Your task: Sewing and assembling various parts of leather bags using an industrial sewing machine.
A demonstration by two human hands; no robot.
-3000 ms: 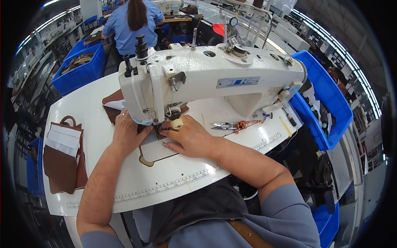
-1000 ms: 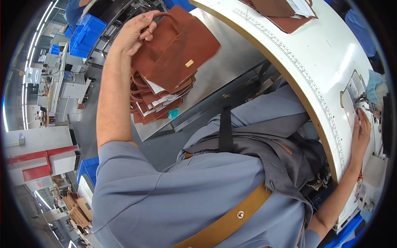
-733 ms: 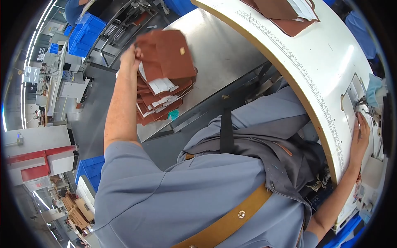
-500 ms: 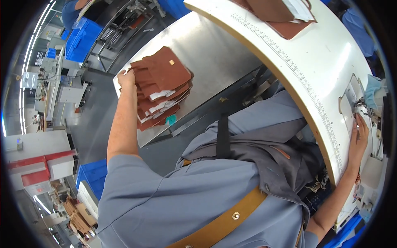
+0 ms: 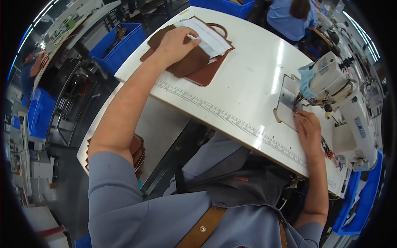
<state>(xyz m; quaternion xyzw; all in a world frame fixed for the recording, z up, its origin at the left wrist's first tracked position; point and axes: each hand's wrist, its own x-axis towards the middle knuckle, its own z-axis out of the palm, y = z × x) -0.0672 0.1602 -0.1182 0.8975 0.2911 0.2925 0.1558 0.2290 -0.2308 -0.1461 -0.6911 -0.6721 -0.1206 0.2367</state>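
Note:
My left hand [image 5: 180,43] is over a pile of brown leather-like pieces [image 5: 186,64] at the table's far left. Its thumb and forefinger are apart beside a white sheet [image 5: 209,37] on the pile; the other fingertips are hidden. A brown loop handle [image 5: 219,28] sticks out behind the sheet. On the right, my right hand [image 5: 309,128] rests by the metal plate [image 5: 286,103] of a white sewing machine [image 5: 331,76]. Its thumb and forefinger come together near the needle area; what they hold, if anything, I cannot make out. A light-blue cloth [image 5: 306,78] hangs on the machine.
A printed ruler [image 5: 219,111] runs along the front edge of the white table [image 5: 248,66]. Below my left arm, a brown stack [image 5: 137,155] lies on a lower side surface. Blue bins [image 5: 120,51] stand beyond. Another person [image 5: 289,18] sits at the back.
My left hand has left the brown stack on the side surface and moved to the pile on the white table. The view has turned right; my right hand stays by the sewing machine.

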